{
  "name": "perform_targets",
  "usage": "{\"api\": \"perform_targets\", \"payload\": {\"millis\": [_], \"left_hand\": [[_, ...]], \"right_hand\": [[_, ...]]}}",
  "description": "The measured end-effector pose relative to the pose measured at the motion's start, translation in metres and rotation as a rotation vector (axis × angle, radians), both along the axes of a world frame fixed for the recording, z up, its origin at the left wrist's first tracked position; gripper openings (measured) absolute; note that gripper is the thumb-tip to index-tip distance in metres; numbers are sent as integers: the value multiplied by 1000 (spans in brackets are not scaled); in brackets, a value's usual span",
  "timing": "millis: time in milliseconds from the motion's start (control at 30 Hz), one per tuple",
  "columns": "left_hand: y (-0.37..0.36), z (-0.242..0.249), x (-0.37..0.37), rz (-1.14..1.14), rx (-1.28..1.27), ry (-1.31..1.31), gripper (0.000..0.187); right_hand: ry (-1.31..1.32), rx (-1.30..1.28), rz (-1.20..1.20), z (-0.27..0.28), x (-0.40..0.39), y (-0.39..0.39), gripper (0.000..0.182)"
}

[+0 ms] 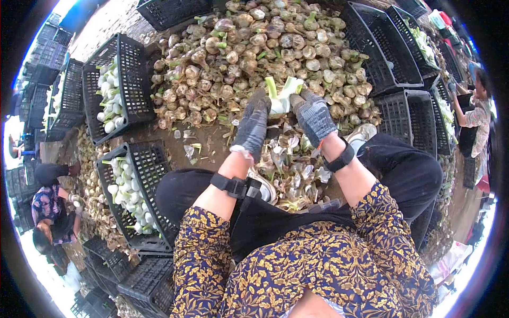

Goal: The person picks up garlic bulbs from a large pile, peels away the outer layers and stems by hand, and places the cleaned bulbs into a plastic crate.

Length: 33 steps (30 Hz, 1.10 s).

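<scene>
Both my hands wear grey knitted gloves and meet in front of the heap. Between them is a white garlic bulb (280,102) with a pale green stalk that forks into two. My left hand (253,123) grips its left side, fingers closed. On its other side, my right hand (314,115) is also closed around it. The fingertips partly cover the bulb. Just beyond lies a big heap of unpeeled garlic (254,47), brown and dirty. Loose garlic skins (291,168) are piled below my hands, between my shoes.
To the left stand black crates (139,79) holding peeled white garlic (127,191). More black crates (408,117) stand at the right. Other people sit at the far left (49,204) and far right (477,114). My knees flank the skins.
</scene>
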State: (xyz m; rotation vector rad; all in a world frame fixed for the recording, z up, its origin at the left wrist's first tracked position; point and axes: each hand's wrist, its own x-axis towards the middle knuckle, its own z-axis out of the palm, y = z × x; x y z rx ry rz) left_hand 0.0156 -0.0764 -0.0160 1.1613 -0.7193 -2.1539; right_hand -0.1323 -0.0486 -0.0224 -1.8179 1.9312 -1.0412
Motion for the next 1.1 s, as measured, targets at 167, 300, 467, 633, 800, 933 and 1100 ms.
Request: {"api": "perform_targets", "payload": {"millis": [167, 300, 467, 633, 800, 933, 1100], "left_hand": [[7, -9, -6, 143, -558, -307, 33], [-1, -2, -1, 212, -209, -182, 29], [-23, -12, 4, 297, 102, 159, 29], [-19, -3, 7, 453, 116, 208, 29], [-13, -8, 11, 251, -150, -329, 34], [-8, -24, 18, 62, -872, -716, 33], [-8, -12, 14, 90, -834, -346, 34]], "right_hand": [[-85, -4, -97, 20, 20, 8, 20], [-122, 77, 21, 9, 16, 2, 17], [-1386, 193, -296, 24, -1, -1, 18], [-56, 553, 133, -6, -33, 11, 39], [-328, 535, 49, 34, 10, 6, 50], [-768, 798, 83, 37, 19, -3, 41], [-843, 822, 121, 46, 11, 2, 39]]}}
